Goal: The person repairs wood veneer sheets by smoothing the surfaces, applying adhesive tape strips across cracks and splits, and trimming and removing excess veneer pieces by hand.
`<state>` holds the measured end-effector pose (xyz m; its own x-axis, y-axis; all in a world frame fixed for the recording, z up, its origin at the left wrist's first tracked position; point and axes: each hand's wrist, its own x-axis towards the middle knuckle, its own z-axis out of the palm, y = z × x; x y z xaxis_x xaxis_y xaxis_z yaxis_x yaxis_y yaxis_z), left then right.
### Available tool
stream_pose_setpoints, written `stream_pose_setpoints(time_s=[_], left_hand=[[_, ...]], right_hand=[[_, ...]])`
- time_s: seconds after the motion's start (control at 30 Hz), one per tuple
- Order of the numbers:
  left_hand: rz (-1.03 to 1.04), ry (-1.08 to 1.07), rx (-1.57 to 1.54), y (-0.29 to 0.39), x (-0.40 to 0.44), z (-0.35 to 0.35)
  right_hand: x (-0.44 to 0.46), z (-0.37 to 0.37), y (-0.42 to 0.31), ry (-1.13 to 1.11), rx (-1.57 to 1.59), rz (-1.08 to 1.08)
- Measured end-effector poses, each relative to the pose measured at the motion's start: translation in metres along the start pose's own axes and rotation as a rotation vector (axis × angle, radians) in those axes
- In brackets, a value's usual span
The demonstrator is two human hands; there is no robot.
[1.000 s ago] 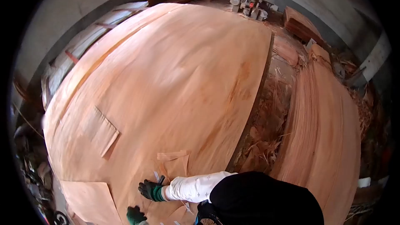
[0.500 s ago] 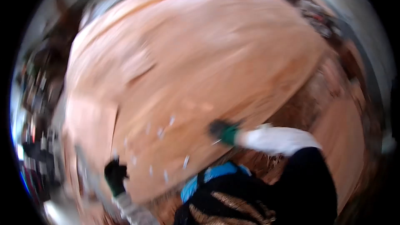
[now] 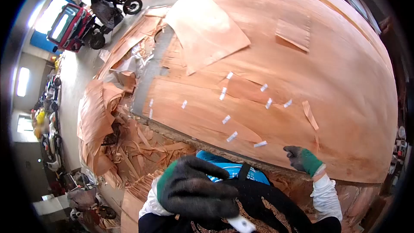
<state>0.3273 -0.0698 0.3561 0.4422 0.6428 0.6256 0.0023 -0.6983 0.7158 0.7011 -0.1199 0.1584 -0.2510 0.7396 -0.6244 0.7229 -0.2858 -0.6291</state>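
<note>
My left hand (image 3: pixel 196 190), in a black and green glove, is close to the camera in front of my body, its fingers curled. A small white flat piece (image 3: pixel 242 224) with a dark spot sticks out beside the lower fingers; its kind is unclear. My right hand (image 3: pixel 302 159), gloved alike, rests low at the near edge of a broad thin wood veneer sheet (image 3: pixel 258 64), with fingers bent in; whatever they hold is hidden. Several short white tape strips (image 3: pixel 231 136) lie on the veneer. A narrow veneer sliver (image 3: pixel 310 115) lies just beyond the right hand.
A loose veneer piece (image 3: pixel 207 30) and a smaller patch (image 3: pixel 293 34) lie on the sheet. Torn veneer scraps (image 3: pixel 151 146) heap up at the near left, beside crumpled sheets (image 3: pixel 97 121). Farther left stand a red vehicle (image 3: pixel 69 28) and a motorcycle (image 3: pixel 129 6).
The view has swung left and sharpened. My left hand has come from over the veneer to in front of my body. My right hand remains by the sheet's near edge.
</note>
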Motion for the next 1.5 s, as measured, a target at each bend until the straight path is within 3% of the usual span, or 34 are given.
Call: stream_pose_setpoints(time_s=[0.03,0.1,0.17,0.2,0.43,0.53,0.7,0.73,0.77,0.8,0.87,0.9,0.97,1.0,1.1,1.17,1.2,1.27,1.3,1.33,1.37,1.43,1.5], left_hand=[[0.113,-0.229,-0.137,-0.007,0.0,-0.022],[-0.053,-0.038,-0.009,0.016,-0.006,-0.025],[0.1,-0.094,-0.241,-0.003,-0.007,-0.047],[0.175,-0.13,-0.362,-0.016,-0.008,-0.063],[0.136,-0.191,-0.499,-0.064,-0.025,-0.177],[0.158,-0.234,-0.578,-0.084,-0.015,-0.207],[0.118,-0.295,-0.586,-0.105,0.007,-0.233],[0.091,-0.296,-0.561,-0.112,0.013,-0.233],[0.058,-0.295,-0.531,-0.118,0.015,-0.231],[-0.034,-0.284,-0.462,-0.126,0.017,-0.229],[-0.353,-0.177,-0.366,-0.151,0.004,-0.212],[-0.566,0.015,-0.416,-0.165,-0.014,-0.195],[-0.739,-0.03,-0.348,-0.206,-0.028,-0.187],[-0.774,0.096,-0.329,-0.227,-0.036,-0.178],[-0.961,0.159,-0.36,-0.271,-0.061,-0.172],[-1.002,0.083,-0.177,-0.294,-0.063,-0.166],[-1.037,0.054,-0.08,-0.303,-0.069,-0.165],[-0.707,-0.101,0.54,-0.325,-0.064,-0.157],[-0.636,-0.173,0.74,-0.334,-0.057,-0.154],[-0.539,-0.188,0.857,-0.349,-0.055,-0.149],[-0.579,-0.246,0.938,-0.364,-0.049,-0.142],[-0.55,-0.259,0.949,-0.407,-0.04,-0.129],[-0.5,-0.289,0.955,-0.449,-0.032,-0.113]], right_hand=[[0.017,0.009,-0.009,0.048,-0.149,-0.134],[0.046,0.024,-0.045,0.121,-0.27,-0.328],[0.072,0.035,-0.087,0.161,-0.222,-0.433],[0.087,0.043,-0.11,0.15,-0.22,-0.417],[0.158,0.088,-0.224,-0.031,-0.181,-0.025],[0.187,0.097,-0.215,0.27,-0.174,-0.049],[0.212,0.037,-0.219,0.656,-0.272,0.014],[0.224,0.02,-0.195,0.759,-0.406,-0.093],[0.231,-0.001,-0.197,0.801,-0.285,0.072],[0.238,-0.019,-0.192,0.915,-0.032,0.071],[0.256,-0.068,-0.183,0.989,-0.319,0.172],[0.265,-0.094,-0.181,0.967,-0.413,0.258],[0.288,-0.134,-0.176,0.907,-0.367,0.298],[0.301,-0.152,-0.172,0.875,-0.339,0.317],[0.354,-0.194,-0.144,0.834,-0.555,0.398],[0.412,-0.227,-0.075,0.756,-0.798,0.452],[0.415,-0.235,-0.076,0.781,-0.676,0.488],[0.412,-0.238,-0.072,0.876,-0.615,0.359],[0.4,-0.238,-0.069,0.959,-0.663,0.196],[0.394,-0.24,-0.072,0.993,-0.636,0.209],[0.385,-0.243,-0.077,1.033,-0.613,0.226],[0.375,-0.249,-0.052,1.176,-0.569,0.007],[0.34,-0.251,-0.058,1.312,-0.736,-0.179]])
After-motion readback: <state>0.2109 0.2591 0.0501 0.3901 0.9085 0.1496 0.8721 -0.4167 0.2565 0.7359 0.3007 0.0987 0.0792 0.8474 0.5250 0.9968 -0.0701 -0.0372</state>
